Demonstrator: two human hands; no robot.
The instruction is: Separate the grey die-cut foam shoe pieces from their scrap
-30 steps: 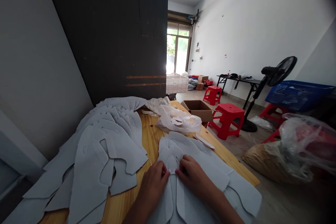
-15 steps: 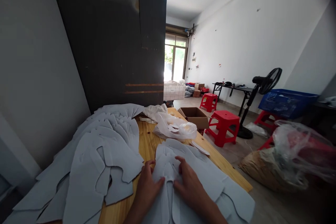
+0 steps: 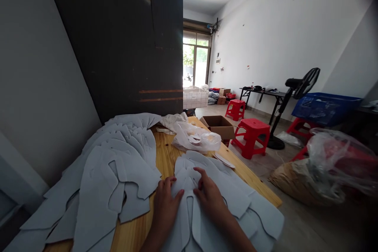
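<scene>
Your left hand (image 3: 165,202) and right hand (image 3: 211,195), loosely half spread, rest on the slotted white sheet (image 3: 202,224) before you, neither gripping it. It looks light, bendable and easily creased, so best held by its broad outer edges. Beneath lies a pale wooden table (image 3: 165,149); beyond stand a red stool (image 3: 254,126), then glazed doors (image 3: 201,61).

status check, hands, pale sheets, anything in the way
Left hand, right hand open on pale stack. One each side of its slot. Plastic bag beyond, off both hands.
</scene>
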